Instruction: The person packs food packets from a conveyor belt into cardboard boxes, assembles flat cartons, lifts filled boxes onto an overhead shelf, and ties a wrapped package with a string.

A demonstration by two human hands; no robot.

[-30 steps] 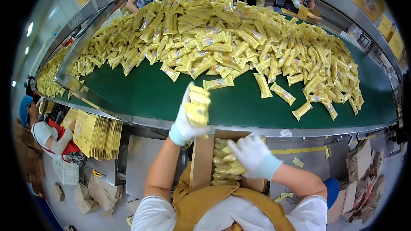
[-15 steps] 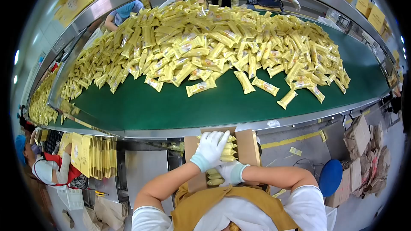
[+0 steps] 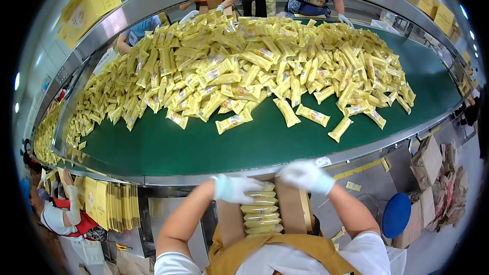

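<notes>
In front of my body stands an open cardboard box (image 3: 294, 211) with its brown flaps raised on both sides. A stack of yellow snack packets (image 3: 262, 209) fills the box in a row. My left hand (image 3: 238, 189), in a white glove, reaches over the left flap with fingers stretched toward the far packets; it seems to hold nothing. My right hand (image 3: 307, 176), also gloved, is by the far right corner of the box near the belt's metal edge. Motion smears its fingers, so its grip cannot be made out.
Beyond the metal rim, a green conveyor belt (image 3: 193, 155) carries a large heap of yellow packets (image 3: 214, 66). Folded yellow cartons (image 3: 114, 203) stand at left near a co-worker (image 3: 58, 214). At right are a blue stool (image 3: 396, 215) and brown cardboard (image 3: 427, 160). Other people work across the belt.
Both hands have lifted off the packets in the box and moved apart, the left to the left, the right forward and right. The row of packets now shows. The view has tilted slightly.
</notes>
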